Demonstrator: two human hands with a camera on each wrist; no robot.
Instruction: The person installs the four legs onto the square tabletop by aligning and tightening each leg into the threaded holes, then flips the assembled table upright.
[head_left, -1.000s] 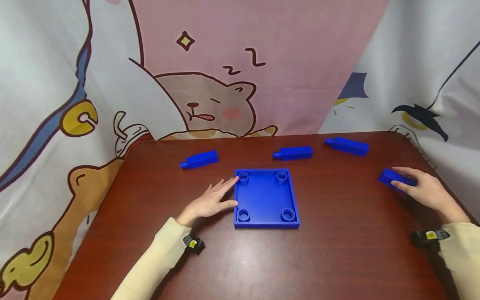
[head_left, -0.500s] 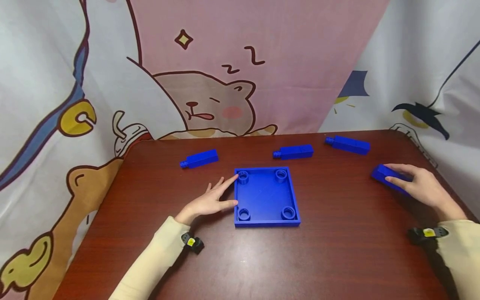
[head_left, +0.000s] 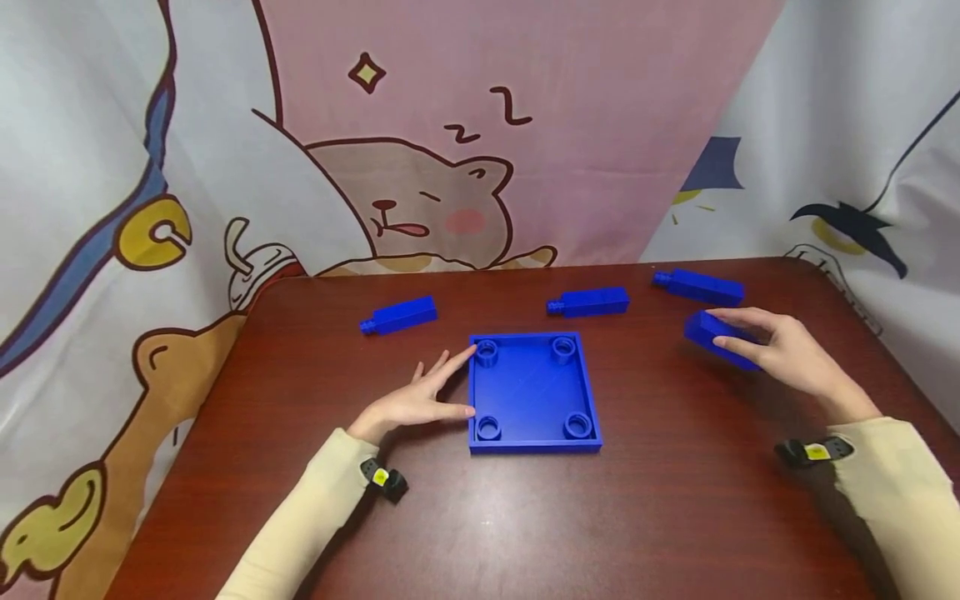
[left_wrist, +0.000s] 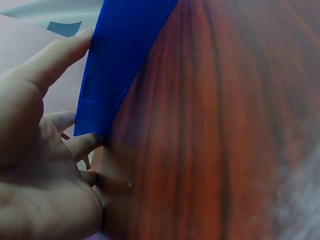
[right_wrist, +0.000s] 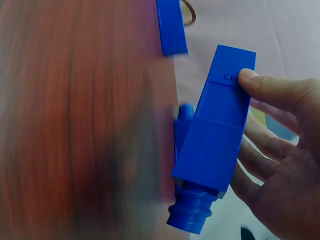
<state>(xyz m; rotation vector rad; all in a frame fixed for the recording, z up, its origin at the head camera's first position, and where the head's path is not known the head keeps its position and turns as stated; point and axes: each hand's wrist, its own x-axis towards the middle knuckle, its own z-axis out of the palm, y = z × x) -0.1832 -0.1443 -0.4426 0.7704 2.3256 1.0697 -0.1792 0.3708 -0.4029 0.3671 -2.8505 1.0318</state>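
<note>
In the head view a square blue tabletop piece [head_left: 531, 387] lies on the brown table, a raised rim round it and a round threaded socket in each corner. My left hand [head_left: 412, 406] rests at its left edge, thumb and index finger spread and touching the rim; the left wrist view has the fingers against its side wall [left_wrist: 117, 55]. On the right, my right hand [head_left: 795, 350] pinches a square blue leg [head_left: 723, 340] between thumb and fingers. Its threaded end [right_wrist: 191, 212] shows in the right wrist view, pointing toward the bottom, with a small raised mark near the thumb.
Three similar blue legs lie along the far part of the table: one at the left [head_left: 403, 316], one in the middle [head_left: 592, 302] and one at the right [head_left: 703, 287]. A printed cloth [head_left: 600, 125] hangs behind the table's back edge.
My right hand has carried the blue leg leftward and a little away from me, toward the square piece. The left hand has hardly moved, and the other legs lie where they were.
</note>
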